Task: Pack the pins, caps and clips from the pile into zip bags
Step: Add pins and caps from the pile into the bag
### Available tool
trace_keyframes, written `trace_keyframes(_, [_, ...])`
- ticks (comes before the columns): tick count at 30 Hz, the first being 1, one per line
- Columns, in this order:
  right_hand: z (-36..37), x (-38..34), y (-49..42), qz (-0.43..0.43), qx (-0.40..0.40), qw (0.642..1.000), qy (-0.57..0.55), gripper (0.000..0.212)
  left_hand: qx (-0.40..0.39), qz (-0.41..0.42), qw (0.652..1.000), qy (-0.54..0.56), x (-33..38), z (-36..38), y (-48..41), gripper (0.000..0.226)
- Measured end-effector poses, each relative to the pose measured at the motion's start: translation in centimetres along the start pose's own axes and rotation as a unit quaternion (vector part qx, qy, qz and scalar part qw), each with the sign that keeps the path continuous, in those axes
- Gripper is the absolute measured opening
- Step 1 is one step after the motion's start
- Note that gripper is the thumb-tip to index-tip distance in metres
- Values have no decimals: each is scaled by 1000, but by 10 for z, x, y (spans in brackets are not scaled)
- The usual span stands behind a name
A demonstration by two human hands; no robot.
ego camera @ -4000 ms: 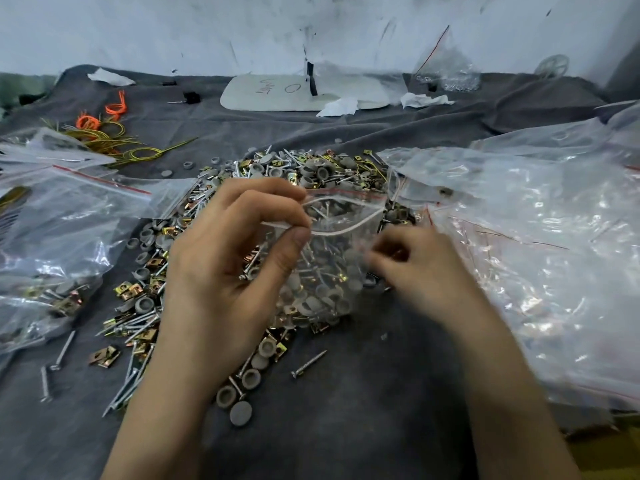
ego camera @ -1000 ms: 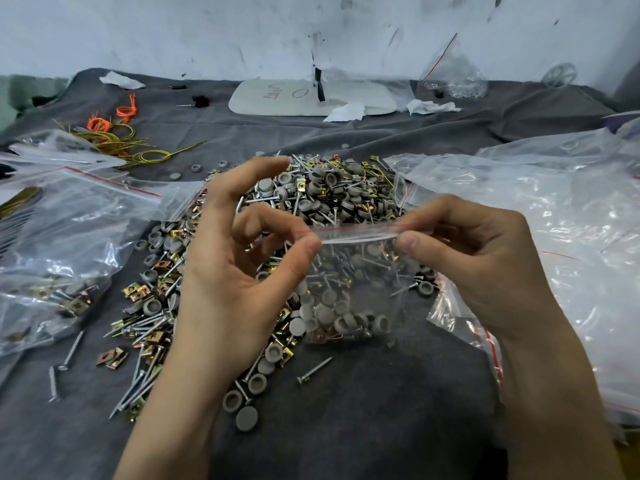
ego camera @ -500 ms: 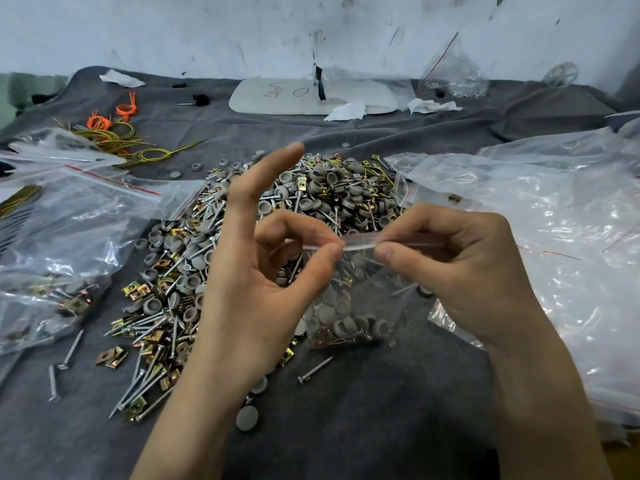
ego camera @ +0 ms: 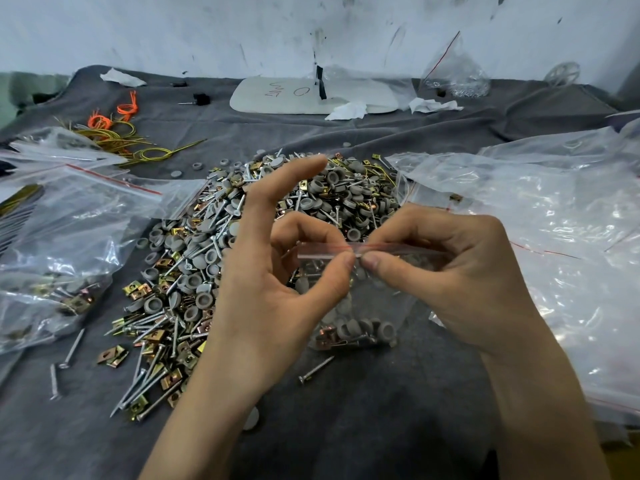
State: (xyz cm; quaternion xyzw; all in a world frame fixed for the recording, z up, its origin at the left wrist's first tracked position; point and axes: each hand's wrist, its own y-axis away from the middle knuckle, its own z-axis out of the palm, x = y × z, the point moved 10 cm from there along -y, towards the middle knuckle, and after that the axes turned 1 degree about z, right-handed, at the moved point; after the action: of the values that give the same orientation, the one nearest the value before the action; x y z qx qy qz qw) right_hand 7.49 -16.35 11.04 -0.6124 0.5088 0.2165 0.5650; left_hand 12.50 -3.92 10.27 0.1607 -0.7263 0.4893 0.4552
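Head view: I see the small zip bag [ego camera: 367,306] at centre, its bottom apparently resting on the grey surface [ego camera: 363,427], part-filled with grey caps [ego camera: 367,329] and a copper clip [ego camera: 325,336]. The fingers [ego camera: 341,268] of the left hand [ego camera: 270,292] and of the right hand [ego camera: 464,282] pinch the red-lined seal strip [ego camera: 325,250], thumb tips touching. The left forefinger [ego camera: 287,181] stands free toward 12 o'clock. The pile [ego camera: 214,258] lies at 10 o'clock of the bag. Risk, in my judgement: an unevenly pressed seal could gape and spill the contents, or a sharp tip inside could pierce the film.
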Motion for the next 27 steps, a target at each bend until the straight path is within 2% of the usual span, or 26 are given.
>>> trace_keyframes(6, [4, -4, -1, -15, 2, 1000, 17, 9, -2, 12, 1000, -16, 3, 1, -1, 63])
trace_keyframes(12, [-10, 10, 1, 32, 7, 999, -27, 10, 14, -5, 1000, 14, -1, -5, -1, 69])
trace_keyframes(20, [-16, 13, 2, 28, 7, 999, -16, 8, 6, -14, 999, 29, 0, -8, -2, 70])
trace_keyframes(27, [-29, 21, 4, 45, 41, 996, -60, 10, 45, -29, 997, 54, -3, -23, -4, 73])
